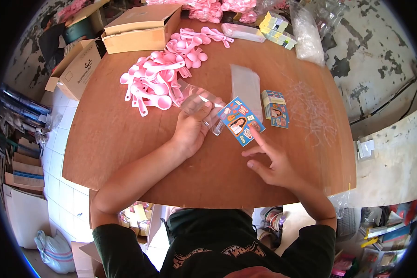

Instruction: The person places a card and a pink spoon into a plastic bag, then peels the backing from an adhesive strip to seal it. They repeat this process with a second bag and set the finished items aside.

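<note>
My left hand (194, 127) pinches a clear plastic bag (208, 98) between thumb and fingers, left of the table's middle. Beside it is a blue printed card (240, 121) with a cartoon figure, tilted, its left edge close to the bag. My right hand (274, 162) has its fingers apart; the index fingertip meets the card's lower right side. Behind the card lies a stack of clear plastic sleeves (245, 83), partly covered by it. A banded stack of similar cards (275, 109) sits to the right. Pink plastic measuring spoons (155, 81) are heaped beyond my left hand.
The brown table (139, 157) carries a cardboard box (139, 30) at the back left. Yellowish card bundles (278, 30) and a plastic-wrapped roll (307, 39) stand at the back right. Thin clear strips (312, 113) lie scattered on the right. A person (51, 41) is at the far left.
</note>
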A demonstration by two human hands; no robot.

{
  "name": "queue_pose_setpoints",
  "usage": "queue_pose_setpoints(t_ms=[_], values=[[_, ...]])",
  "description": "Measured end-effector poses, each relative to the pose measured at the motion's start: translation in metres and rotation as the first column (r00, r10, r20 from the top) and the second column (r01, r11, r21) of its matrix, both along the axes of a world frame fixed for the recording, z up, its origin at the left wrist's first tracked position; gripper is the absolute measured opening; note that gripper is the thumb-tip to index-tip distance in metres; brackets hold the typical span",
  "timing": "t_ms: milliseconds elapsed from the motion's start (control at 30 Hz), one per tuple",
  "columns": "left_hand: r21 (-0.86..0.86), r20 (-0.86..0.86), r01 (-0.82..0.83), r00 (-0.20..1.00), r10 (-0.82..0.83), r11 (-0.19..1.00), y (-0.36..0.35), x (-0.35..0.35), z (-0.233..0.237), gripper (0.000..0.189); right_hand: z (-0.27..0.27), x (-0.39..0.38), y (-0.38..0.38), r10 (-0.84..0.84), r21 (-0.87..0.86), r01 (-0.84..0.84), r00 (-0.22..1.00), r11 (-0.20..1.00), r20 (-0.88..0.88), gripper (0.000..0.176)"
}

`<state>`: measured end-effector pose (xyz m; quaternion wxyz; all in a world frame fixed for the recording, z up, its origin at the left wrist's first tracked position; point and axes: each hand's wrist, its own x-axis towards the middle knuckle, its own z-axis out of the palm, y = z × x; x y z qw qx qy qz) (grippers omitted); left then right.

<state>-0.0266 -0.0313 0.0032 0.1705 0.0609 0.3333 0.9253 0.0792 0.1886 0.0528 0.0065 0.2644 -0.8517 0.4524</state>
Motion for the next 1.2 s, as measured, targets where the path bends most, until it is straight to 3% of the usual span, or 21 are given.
queue_pose_setpoints(t_ms=[267,367,433,667,733,967,1200], values=[[0.041,0.001,-0.023,1.0,0.023,0.999,-0.002,-0.001,0.003,0.017,-0.008,0.003,-0.01,0.119,0.119,-0.112,0.991,0.987,-0.06,0.086],[-0.004,-0.032,0.054,0.998,-0.054,0.999,-0.003,-0.001,0.004,0.02,-0.013,0.004,-0.015,0.15,0.117,-0.142,0.986,0.983,-0.066,0.087],[0.034,0.033,-0.067,0.997,0.066,0.997,0.002,0.001,0.004,0.024,-0.013,0.003,-0.017,0.181,0.115,-0.174,0.982,0.978,-0.051,0.087],[0.037,0.033,-0.072,0.997,0.071,0.997,0.0,0.005,0.011,0.027,-0.012,0.003,-0.017,0.174,0.142,-0.16,0.981,0.977,-0.09,0.086],[0.009,0.063,-0.1,0.993,0.1,0.995,-0.002,0.005,0.016,0.038,-0.008,0.004,-0.015,0.144,0.128,-0.133,0.987,0.983,-0.077,0.086],[0.021,0.119,-0.162,0.98,0.159,0.987,-0.004,-0.002,0.01,0.031,-0.011,0.005,-0.013,0.12,0.105,-0.11,0.988,0.988,-0.096,0.088],[-0.005,0.011,0.002,1.0,-0.002,1.0,-0.008,-0.005,0.0,0.027,-0.006,0.004,-0.016,0.144,0.133,-0.128,0.982,0.983,-0.12,0.086]])
